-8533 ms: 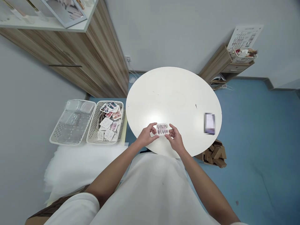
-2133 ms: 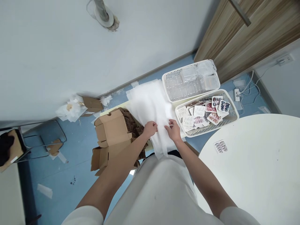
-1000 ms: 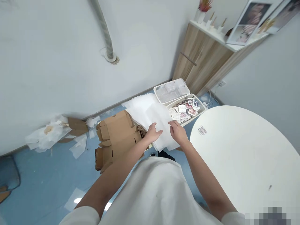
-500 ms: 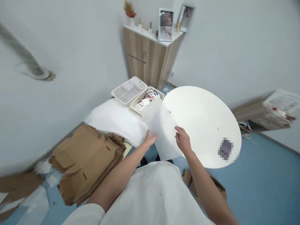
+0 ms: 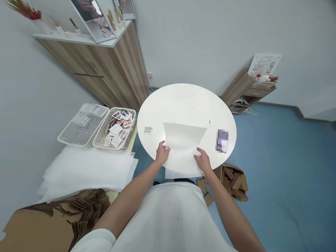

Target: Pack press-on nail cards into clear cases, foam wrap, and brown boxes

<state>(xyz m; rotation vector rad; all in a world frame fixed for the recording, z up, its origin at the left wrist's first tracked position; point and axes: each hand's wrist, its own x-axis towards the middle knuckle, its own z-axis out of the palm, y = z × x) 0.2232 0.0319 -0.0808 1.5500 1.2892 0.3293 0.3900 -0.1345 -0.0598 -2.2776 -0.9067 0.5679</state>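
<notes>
A thin white sheet (image 5: 183, 140) lies over the front part of the round white table (image 5: 186, 98), its near end hanging past the edge. My left hand (image 5: 162, 153) holds the sheet's left side between thumb and fingers. At the right side, my right hand (image 5: 203, 160) pinches it in the same way. Left of the sheet, a small clear pack (image 5: 148, 130) rests on the table. A blurred purple item (image 5: 222, 141) and a tiny dark object (image 5: 209, 122) are on the right part of the table.
Beside the table on the left stand a basket of cards (image 5: 125, 142), a basket of clear packs (image 5: 68, 140), a stack of white sheets (image 5: 89, 171) and flattened cardboard (image 5: 39, 227). A wooden cabinet (image 5: 126, 63) is behind. Cardboard boxes (image 5: 235, 182) sit on the floor at right.
The view has turned right. My hands have brought the white sheet from beside the stack onto the round table, where it now lies mostly flat.
</notes>
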